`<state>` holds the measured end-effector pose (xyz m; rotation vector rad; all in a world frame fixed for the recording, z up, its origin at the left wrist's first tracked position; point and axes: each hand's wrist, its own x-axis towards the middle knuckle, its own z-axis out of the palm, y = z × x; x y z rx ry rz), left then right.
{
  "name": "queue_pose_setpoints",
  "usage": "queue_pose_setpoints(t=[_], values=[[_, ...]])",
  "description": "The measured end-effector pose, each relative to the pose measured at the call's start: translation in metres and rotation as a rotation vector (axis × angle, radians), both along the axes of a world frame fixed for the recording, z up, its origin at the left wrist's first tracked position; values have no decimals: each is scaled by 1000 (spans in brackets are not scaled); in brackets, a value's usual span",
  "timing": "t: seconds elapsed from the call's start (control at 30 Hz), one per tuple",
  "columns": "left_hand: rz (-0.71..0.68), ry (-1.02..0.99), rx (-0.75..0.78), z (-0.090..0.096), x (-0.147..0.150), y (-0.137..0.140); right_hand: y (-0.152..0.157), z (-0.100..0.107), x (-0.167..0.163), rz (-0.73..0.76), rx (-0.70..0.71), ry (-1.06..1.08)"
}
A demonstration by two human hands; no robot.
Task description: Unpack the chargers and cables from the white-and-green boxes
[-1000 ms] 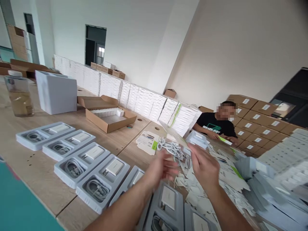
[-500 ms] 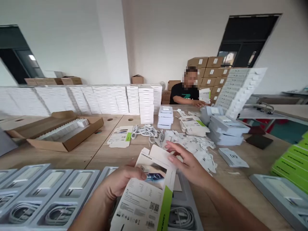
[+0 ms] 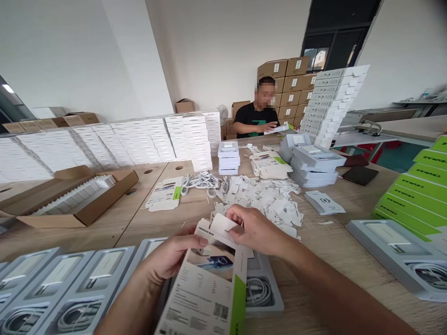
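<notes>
A white and green printed carton point(image 3: 206, 284) is tilted in front of me, its top flap end pointing away. My left hand point(image 3: 174, 256) grips its left edge, thumb on the printed face. At the top end, my right hand point(image 3: 253, 230) pinches the white flap point(image 3: 223, 226) between thumb and fingers. Partly hidden beneath the carton lies a grey tray point(image 3: 274, 288) holding a coiled white cable point(image 3: 257, 291). More grey trays point(image 3: 94, 284), with white chargers and coiled cables, stand in a row to the left.
Paper scraps point(image 3: 261, 200), loose cables point(image 3: 204, 181) and a flat carton point(image 3: 164, 193) lie beyond my hands. An open cardboard box point(image 3: 87, 214) stands left, green boxes point(image 3: 415, 186) right. A person point(image 3: 258, 116) sits across the table, near a tall stack of white boxes point(image 3: 331, 107).
My right hand has closed its fingers onto the carton's flap, where it was open before. The view has shifted right. The person opposite has lowered a carton.
</notes>
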<state>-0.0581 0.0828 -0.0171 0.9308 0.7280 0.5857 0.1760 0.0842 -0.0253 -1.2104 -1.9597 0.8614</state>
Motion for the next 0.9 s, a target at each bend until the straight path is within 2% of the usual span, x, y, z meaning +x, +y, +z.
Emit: queue_pose_setpoints(t=[0.1, 0.17, 0.27, 0.4, 0.57, 0.63, 0.77, 0.9], values=[[25, 65, 7, 3, 1, -3, 4, 0, 6, 187, -294, 192], [30, 60, 34, 4, 0, -4, 7, -2, 11, 156, -452, 334], [51, 33, 86, 3, -4, -2, 11, -7, 14, -23, -606, 516], [109, 120, 134, 1, -4, 0, 13, -17, 14, 53, -757, 449], [132, 197, 186, 6, -1, -6, 13, -21, 12, 170, -675, 357], [141, 178, 199, 6, 0, -8, 14, -23, 11, 170, -645, 322], [110, 7, 86, 0, 3, -4, 25, -25, 10, -9, -602, 381], [96, -51, 16, -4, 6, -5, 33, -21, 8, -144, -418, 485]])
